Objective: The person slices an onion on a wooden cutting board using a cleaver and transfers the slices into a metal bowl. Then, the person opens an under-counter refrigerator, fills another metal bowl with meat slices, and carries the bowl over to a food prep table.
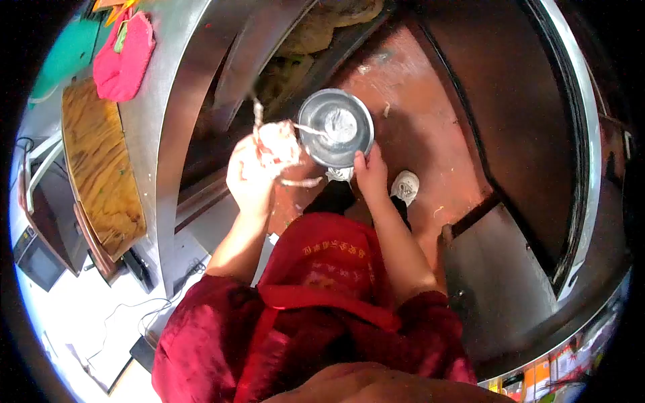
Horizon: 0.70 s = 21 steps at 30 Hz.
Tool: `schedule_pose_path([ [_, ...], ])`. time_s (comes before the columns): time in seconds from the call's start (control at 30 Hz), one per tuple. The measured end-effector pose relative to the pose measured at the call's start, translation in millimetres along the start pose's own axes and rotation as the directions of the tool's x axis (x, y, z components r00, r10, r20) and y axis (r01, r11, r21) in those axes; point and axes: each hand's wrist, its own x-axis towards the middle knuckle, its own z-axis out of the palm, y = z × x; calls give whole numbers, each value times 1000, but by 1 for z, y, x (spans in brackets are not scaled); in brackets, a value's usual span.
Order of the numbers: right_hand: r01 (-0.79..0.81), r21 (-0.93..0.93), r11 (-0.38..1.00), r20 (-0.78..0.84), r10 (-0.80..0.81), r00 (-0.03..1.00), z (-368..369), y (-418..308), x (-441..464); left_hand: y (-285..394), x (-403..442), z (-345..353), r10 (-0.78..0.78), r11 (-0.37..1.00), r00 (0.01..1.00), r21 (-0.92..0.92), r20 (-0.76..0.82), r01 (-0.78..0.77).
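My left hand (247,173) is closed around a pale, pinkish-white bundle with reddish patches (278,144), strongly overexposed. Thin whitish strands stick out from it, and one reaches over the rim of a round metal bowl (310,151). What the bundle is made of, I cannot make out. My right hand (371,172) grips the near right rim of that bowl, holding it tilted above the floor. Something pale or a bright reflection shows at the bowl's bottom. Both forearms come out of dark red sleeves, with a red apron (316,255) between them.
The floor (430,101) is reddish brown, with white shoes (405,187) below the bowl. A metal-edged counter (178,87) runs along the left, carrying a wooden board (101,168) and a pink cloth item (126,57). Brown lumpy sacks (329,27) lie ahead; a metal-edged dark surface (504,80) stands right.
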Motion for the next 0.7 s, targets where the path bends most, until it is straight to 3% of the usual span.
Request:
schedule_pose_path([
  [0.03,13,-46,999,-2,-13,1000,-4,-3,3,14,-4,9,-6,1000,999,-23,44,7],
  [0.1,36,-134,990,-4,-37,999,-10,-8,5,16,-17,4,-1,995,987,97,162,-15],
  [0.13,55,-81,995,44,-52,998,-18,-20,1,26,-29,5,-196,977,971,-54,140,205],
  [0.23,-67,-114,991,47,72,996,-29,-20,-5,40,-38,7,39,996,942,61,334,-63],
  [0.37,47,-106,993,57,-41,998,-46,-7,-8,76,-40,13,-166,982,910,150,379,117],
  [0.4,42,-81,996,83,-35,996,-51,2,-8,80,-38,16,-32,994,898,112,439,-20],
  [0.47,124,35,992,80,-127,989,-55,33,-6,82,-40,20,-50,999,891,10,452,52],
  [0.5,8,76,997,125,-17,992,-60,27,-8,83,-40,21,-58,996,888,-40,456,85],
  [0.57,-222,142,965,228,186,956,-71,3,-11,82,-29,33,-22,996,850,90,527,-30],
  [0.7,10,251,968,160,-52,986,-68,3,-14,42,-27,47,-182,982,843,131,507,134],
])
